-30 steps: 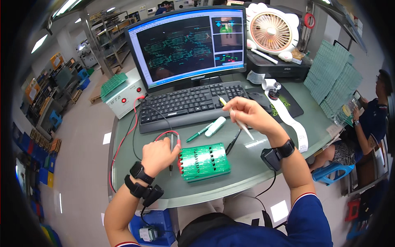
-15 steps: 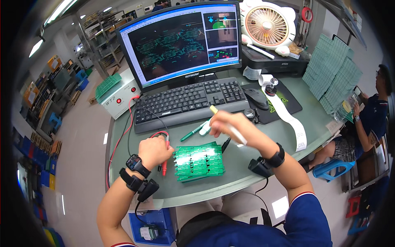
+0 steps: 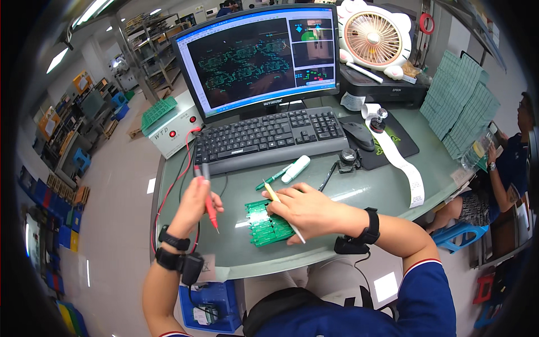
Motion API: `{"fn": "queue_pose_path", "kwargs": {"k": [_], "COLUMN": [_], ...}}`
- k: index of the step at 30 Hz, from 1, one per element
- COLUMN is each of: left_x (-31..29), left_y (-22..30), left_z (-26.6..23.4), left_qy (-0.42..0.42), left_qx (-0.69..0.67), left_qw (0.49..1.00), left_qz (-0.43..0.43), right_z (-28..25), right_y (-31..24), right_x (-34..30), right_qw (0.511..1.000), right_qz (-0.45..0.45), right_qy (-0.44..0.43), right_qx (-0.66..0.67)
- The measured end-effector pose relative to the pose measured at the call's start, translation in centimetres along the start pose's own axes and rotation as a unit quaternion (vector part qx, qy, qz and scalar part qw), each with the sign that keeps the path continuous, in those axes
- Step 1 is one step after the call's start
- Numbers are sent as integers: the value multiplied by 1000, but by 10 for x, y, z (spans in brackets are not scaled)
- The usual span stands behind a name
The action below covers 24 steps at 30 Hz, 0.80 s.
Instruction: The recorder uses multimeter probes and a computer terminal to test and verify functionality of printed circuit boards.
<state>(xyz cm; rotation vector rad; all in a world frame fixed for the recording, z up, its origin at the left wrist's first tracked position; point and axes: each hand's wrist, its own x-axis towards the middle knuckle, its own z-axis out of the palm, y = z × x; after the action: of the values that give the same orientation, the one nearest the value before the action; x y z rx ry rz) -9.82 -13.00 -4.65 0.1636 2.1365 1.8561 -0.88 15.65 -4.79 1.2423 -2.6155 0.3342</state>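
My left hand [image 3: 193, 206], at the left of the desk, is closed round a red test probe [image 3: 211, 209], whose metal tip points down. A darker probe handle seems to stick up from the same hand. My right hand [image 3: 303, 208] grips a slim yellow and white pen-like tool [image 3: 271, 192], its kind unclear, over the right part of a green circuit board panel [image 3: 261, 227]. This hand hides that part of the panel, so whether its fingers touch it I cannot tell. Behind it lie a green pen [image 3: 274, 177], a white bottle-like piece [image 3: 296, 169] and a black pen [image 3: 327, 177].
A keyboard [image 3: 269, 135], a mouse [image 3: 358, 136] and a monitor [image 3: 247, 62] stand beyond. At the left is a white box [image 3: 177, 126] with probe leads. A paper strip [image 3: 396, 160] and stacked green panels [image 3: 457, 106] lie right. A person [image 3: 508, 163] sits far right.
My left hand has lifted off the desk with the probe and turned. The right hand has come down onto the circuit board panel's area, bringing the yellow and white tool with it.
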Motion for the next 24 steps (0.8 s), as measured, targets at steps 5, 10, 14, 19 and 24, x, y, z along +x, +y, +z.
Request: {"fn": "queue_pose_path", "kwargs": {"k": [5,10,14,19,24], "left_x": [-45,-67,-76,-79,-78], "left_y": [6,-20,-17,-23,-20], "left_z": [-13,14,43,49,17], "left_qy": [26,-58,-35,-13,-20], "left_qx": [-516,-487,-344,-325,-486], "left_qw": [856,869,936,944,874], "left_qz": [-3,-62,-65,-52,-13], "right_z": [9,13,6,4,-49], "right_y": [-9,2,5,4,53], "right_x": [3,5,7,13,-3], "right_qw": [996,997,995,993,905], "right_qz": [77,72,90,81,241], "right_qy": [-36,12,38,85,270], "right_qx": [-13,35,35,24,225]}}
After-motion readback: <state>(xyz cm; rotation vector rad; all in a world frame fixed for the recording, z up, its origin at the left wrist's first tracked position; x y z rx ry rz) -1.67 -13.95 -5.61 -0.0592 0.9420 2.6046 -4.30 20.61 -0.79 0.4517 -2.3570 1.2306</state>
